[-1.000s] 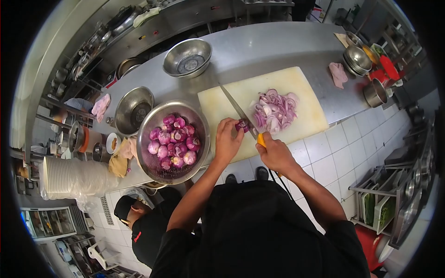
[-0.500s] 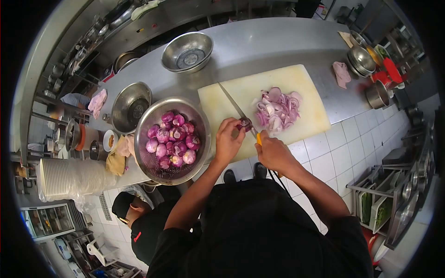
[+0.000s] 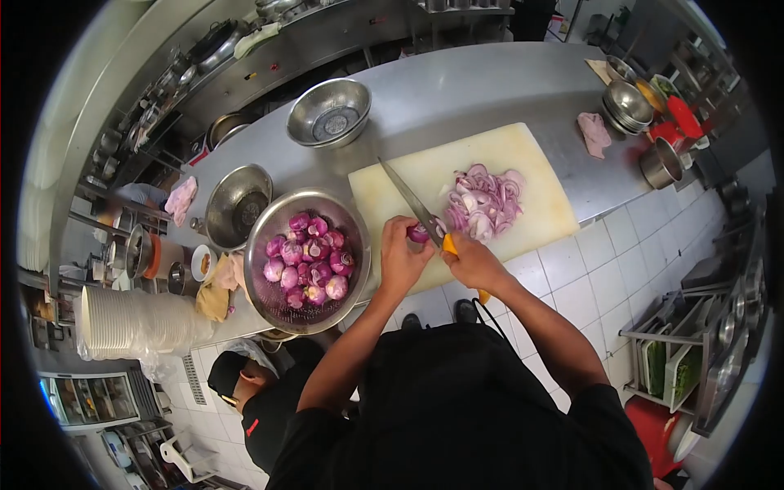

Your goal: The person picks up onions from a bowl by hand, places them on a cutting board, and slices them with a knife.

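Note:
My left hand (image 3: 403, 256) pinches a red onion piece (image 3: 418, 233) against the near edge of a white cutting board (image 3: 523, 155). The closed fingers of my right hand (image 3: 474, 265) wrap the yellow handle of a knife (image 3: 411, 196). Its long blade points away to the far left across the board, right beside the onion piece, where a pale slice shows. A pile of sliced onion (image 3: 484, 202) lies on the board just right of the blade. Left of the board, a perforated metal colander (image 3: 353, 224) holds several peeled whole onions (image 3: 306, 251).
Two metal bowls (image 3: 359, 96) (image 3: 219, 192) stand beyond the colander on the steel table (image 3: 457, 77). Stacked white containers (image 3: 114, 318) are at the left. A pink cloth (image 3: 594, 135), stacked bowls and a pot (image 3: 660, 163) sit at the right. A person in black (image 3: 282, 408) is low at my left.
The view has shifted a little, so the table sits lower. The onion piece in my left hand now shows its purple side, and the knife blade has moved against its right side.

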`<state>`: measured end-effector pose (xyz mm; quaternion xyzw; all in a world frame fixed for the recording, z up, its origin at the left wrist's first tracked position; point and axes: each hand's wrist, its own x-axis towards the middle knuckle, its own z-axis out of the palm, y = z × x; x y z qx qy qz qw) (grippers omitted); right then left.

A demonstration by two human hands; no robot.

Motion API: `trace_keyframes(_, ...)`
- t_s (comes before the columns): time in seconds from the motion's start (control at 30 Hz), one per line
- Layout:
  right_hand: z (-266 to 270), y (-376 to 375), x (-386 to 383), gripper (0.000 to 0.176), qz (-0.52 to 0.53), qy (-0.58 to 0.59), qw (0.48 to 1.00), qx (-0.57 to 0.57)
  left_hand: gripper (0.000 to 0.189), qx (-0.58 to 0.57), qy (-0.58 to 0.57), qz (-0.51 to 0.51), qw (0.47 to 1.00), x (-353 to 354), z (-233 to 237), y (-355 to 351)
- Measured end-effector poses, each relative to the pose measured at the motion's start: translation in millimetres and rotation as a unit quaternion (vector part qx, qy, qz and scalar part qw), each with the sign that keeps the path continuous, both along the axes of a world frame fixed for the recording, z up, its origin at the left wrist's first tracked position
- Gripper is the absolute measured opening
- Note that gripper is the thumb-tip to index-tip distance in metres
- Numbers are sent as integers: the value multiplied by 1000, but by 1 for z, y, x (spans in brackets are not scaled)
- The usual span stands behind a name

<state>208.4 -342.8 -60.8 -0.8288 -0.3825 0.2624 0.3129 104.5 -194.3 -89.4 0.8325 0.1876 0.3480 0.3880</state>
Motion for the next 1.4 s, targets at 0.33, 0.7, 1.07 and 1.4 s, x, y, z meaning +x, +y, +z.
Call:
trace_keyframes(0.33, 50, -36, 4, 37, -98, 90, 991, -12, 44, 244, 123, 60, 960, 6, 21, 11)
trace_keyframes(0.7, 49, -57, 1, 35, -107, 50, 993, -15, 31, 13, 145, -58, 988, 44, 10, -8)
trace_keyframes(1.07, 23, -40, -25, 33, -43, 62, 997, 12, 29, 98, 65, -75, 990, -35, 10, -20)
trace_keyframes(1.4, 10, -46, -8, 33, -80, -8, 996, -33, 34, 29, 53, -67, 996, -15, -2, -10)
